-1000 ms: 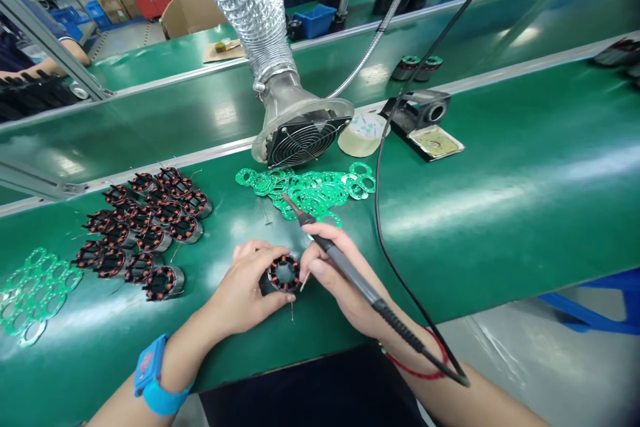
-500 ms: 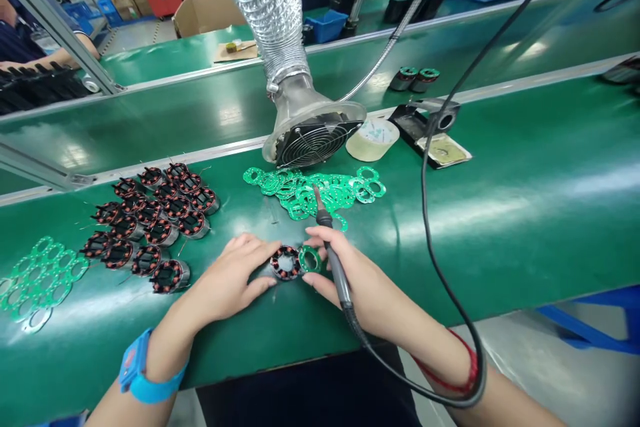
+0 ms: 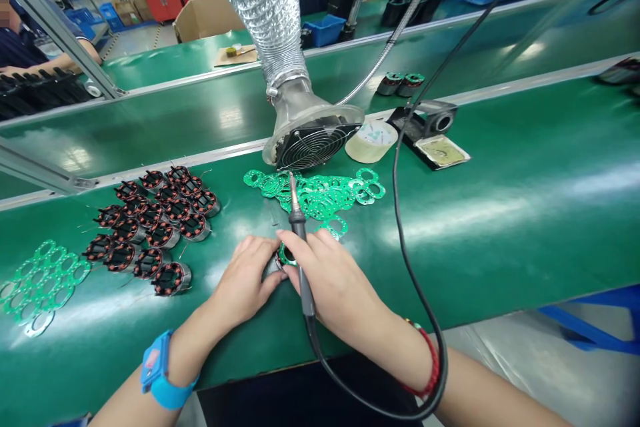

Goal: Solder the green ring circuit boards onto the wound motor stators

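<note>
My left hand (image 3: 246,280), with a blue strap at its wrist, grips the side of a motor stator (image 3: 274,265) near the bench's front edge. A green ring board (image 3: 286,255) lies over the stator, mostly covered by my fingers. My right hand (image 3: 327,277) has its fingertips at the board and also carries a soldering iron (image 3: 298,230), whose tip points away from me. Just beyond my hands is a pile of green ring boards (image 3: 325,195). Several wound stators (image 3: 163,235) stand at the left.
A fume hood with a fan (image 3: 320,143) hangs over the board pile. Behind it are a tape roll (image 3: 371,141) and a soldering iron stand (image 3: 443,150). The iron's black cable (image 3: 407,253) loops past my right forearm. More ring boards (image 3: 45,283) lie far left.
My right hand has moved left with the soldering iron and brought the green ring board from beside the stator onto it. My left hand has stayed at the stator.
</note>
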Action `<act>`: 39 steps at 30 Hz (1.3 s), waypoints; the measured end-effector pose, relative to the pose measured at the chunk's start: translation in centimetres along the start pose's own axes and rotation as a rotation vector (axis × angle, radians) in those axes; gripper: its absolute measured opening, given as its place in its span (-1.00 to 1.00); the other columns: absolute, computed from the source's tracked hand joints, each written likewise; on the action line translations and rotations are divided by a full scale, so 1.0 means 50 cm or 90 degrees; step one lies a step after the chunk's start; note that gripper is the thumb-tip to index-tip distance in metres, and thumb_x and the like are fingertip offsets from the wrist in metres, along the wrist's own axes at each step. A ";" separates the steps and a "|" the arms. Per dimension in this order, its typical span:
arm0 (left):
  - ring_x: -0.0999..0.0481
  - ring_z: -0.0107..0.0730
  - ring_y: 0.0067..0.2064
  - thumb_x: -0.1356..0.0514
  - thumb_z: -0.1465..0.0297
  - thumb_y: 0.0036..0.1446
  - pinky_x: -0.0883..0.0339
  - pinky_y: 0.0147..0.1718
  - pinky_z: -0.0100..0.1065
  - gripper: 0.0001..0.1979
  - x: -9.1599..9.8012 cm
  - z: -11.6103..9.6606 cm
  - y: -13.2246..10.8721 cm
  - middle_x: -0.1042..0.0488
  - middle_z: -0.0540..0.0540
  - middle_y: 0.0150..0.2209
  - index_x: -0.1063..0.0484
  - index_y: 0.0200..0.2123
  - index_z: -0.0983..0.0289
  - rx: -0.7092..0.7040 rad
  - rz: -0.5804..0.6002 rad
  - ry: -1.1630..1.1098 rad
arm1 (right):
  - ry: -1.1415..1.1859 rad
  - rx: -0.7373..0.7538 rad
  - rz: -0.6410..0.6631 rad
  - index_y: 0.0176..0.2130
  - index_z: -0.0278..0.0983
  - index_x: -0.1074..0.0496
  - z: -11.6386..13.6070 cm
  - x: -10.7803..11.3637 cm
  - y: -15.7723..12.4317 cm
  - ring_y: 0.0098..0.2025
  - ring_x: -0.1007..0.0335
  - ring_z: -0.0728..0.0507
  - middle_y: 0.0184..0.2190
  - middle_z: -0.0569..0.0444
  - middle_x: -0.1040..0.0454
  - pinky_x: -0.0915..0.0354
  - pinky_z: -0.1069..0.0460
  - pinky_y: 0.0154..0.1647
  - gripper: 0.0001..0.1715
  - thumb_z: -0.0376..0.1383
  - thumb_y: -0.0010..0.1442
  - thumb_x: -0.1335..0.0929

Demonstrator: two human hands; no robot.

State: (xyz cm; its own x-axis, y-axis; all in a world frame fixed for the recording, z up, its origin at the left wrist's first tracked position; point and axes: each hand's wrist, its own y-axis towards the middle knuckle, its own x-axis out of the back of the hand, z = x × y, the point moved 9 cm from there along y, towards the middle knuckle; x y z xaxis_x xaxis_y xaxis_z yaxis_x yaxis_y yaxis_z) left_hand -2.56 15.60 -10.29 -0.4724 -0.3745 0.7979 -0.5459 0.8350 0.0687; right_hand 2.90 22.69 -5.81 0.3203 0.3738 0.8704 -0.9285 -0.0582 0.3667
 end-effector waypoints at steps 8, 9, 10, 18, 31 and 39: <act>-0.26 -0.26 0.05 -0.05 0.63 0.08 -0.20 0.07 -0.20 -0.53 0.016 -0.024 -0.003 -0.30 0.16 0.00 -0.17 0.08 0.26 -0.003 -0.031 -0.164 | 0.051 -0.087 -0.080 0.10 -0.31 -0.20 -0.032 -0.001 -0.038 -0.18 -0.30 -0.26 -0.23 -0.11 -0.46 -0.28 -0.13 -0.26 -0.55 -0.21 0.25 -0.28; -0.26 -0.26 0.05 -0.05 0.64 0.07 -0.20 0.06 -0.20 -0.53 0.016 -0.024 -0.003 -0.30 0.16 -0.01 -0.17 0.07 0.26 0.005 -0.034 -0.172 | 0.059 -0.094 -0.076 0.10 -0.30 -0.20 -0.033 -0.004 -0.043 -0.15 -0.30 -0.26 -0.21 -0.11 -0.46 -0.28 -0.13 -0.24 -0.57 -0.25 0.26 -0.27; -0.26 -0.26 0.04 -0.04 0.64 0.07 -0.20 0.06 -0.20 -0.54 0.016 -0.023 -0.003 -0.30 0.16 -0.02 -0.18 0.06 0.27 0.015 -0.036 -0.174 | 0.076 -0.101 -0.076 0.10 -0.29 -0.19 -0.035 -0.006 -0.047 -0.14 -0.30 -0.26 -0.19 -0.11 -0.45 -0.29 -0.13 -0.22 -0.58 -0.29 0.26 -0.27; -0.29 -0.26 0.00 -0.02 0.61 0.11 -0.23 0.01 -0.20 -0.56 0.010 -0.014 -0.001 -0.31 0.16 -0.04 -0.16 0.07 0.27 0.036 -0.054 -0.154 | 0.137 -0.131 -0.084 0.09 -0.28 -0.17 -0.040 0.010 -0.020 -0.16 -0.31 -0.24 -0.13 -0.09 -0.45 -0.28 -0.15 -0.16 -0.48 -0.25 0.18 -0.35; -0.33 -0.24 0.05 -0.05 0.59 0.10 -0.24 0.08 -0.13 -0.52 0.007 -0.005 -0.004 -0.32 0.17 -0.02 -0.13 0.10 0.22 0.060 -0.056 -0.189 | 0.133 -0.163 -0.137 0.10 -0.26 -0.21 -0.037 -0.003 -0.039 -0.13 -0.31 -0.22 -0.14 -0.06 -0.46 -0.25 -0.13 -0.15 -0.57 -0.29 0.25 -0.28; -0.30 -0.20 0.02 -0.14 0.42 0.15 -0.24 0.02 -0.13 -0.62 0.013 -0.034 0.006 -0.33 0.18 -0.03 -0.20 0.04 0.27 0.037 -0.073 -0.101 | 0.145 -0.095 -0.128 0.19 -0.28 -0.07 -0.033 -0.016 -0.065 0.15 -0.16 -0.25 0.12 -0.10 -0.32 -0.09 -0.27 0.14 -0.43 -0.47 0.20 -0.21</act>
State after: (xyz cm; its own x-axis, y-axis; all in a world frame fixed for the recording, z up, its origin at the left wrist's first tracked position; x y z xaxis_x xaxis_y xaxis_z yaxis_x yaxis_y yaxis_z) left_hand -1.87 16.31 -8.71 -0.5050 -0.5291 0.6819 -0.6399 0.7597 0.1156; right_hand 5.36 24.11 -8.23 0.4652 0.5622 0.6837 -0.8737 0.1674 0.4568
